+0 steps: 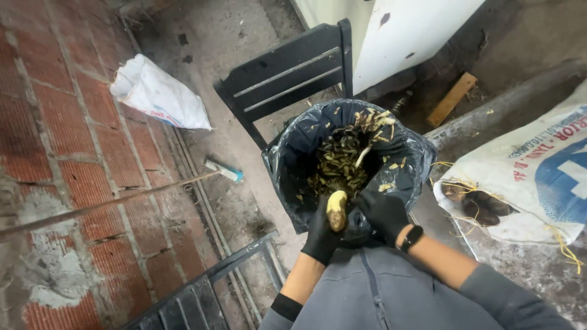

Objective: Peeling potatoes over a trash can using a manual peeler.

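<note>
White woven sack (pixel 160 93) with red print lying by brick wall (pixel 55 153); second white sack (pixel 538 177), blue and red print, open at right. Pale yellowish peeled root (pixel 337 210) gripped in gloved left hand (pixel 321 235), over black-lined bin (pixel 293 159). Gloved right hand (pixel 384 212) beside, grip unclear.

Glossy black plastic bin liner (pixel 293 153) (crinkled), rough red brick wall (pixel 67 153), matt wooden chair (pixel 287 73).

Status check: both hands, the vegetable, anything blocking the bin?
Left hand gloved, gripping pale peeled root vegetable. Right hand gloved, beside it; what it holds, unclear. Both over black-lined bin of peelings. Nothing blocking.
</note>
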